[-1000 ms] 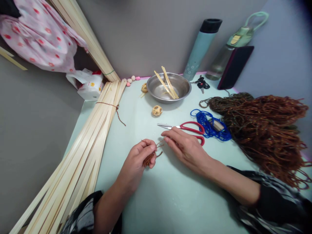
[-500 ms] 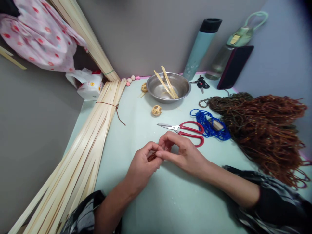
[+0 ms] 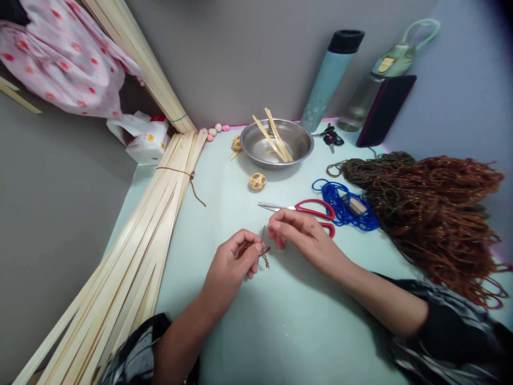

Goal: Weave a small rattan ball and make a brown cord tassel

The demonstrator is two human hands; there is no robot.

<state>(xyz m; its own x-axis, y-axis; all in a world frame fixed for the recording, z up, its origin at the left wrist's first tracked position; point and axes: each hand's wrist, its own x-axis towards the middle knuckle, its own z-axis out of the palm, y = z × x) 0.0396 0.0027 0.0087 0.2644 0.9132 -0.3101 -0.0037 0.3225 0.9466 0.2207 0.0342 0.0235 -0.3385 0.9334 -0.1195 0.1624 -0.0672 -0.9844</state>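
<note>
My left hand (image 3: 236, 262) is closed, thumb against fingers, round a small loop of brown cord (image 3: 245, 249). Short cord ends and a twisted tail (image 3: 265, 259) stick out past its fingertips. Just to the right, my right hand (image 3: 302, 235) is apart from the left, its fingers curled in toward the thumb; whether anything lies between them is hidden. One cord end rises close to its fingertips. Behind the right hand lie red-handled scissors (image 3: 315, 206), partly covered by it, blades pointing left. A small woven ball (image 3: 257, 182) rests beyond the hands.
A steel bowl (image 3: 250, 152) holds pale strips. Bundled long strips (image 3: 160, 208) lie along the left. To the right are blue cord (image 3: 340, 206) and a large heap of brown cord (image 3: 436, 208). A teal bottle (image 3: 331, 80), a clear bottle (image 3: 360, 99), a phone (image 3: 387, 109) and keys (image 3: 332, 138) stand or lie behind.
My right hand has drawn away from the left, slightly right and up. The cord ends at my left fingertips have come into view. My left hand has shifted a little left.
</note>
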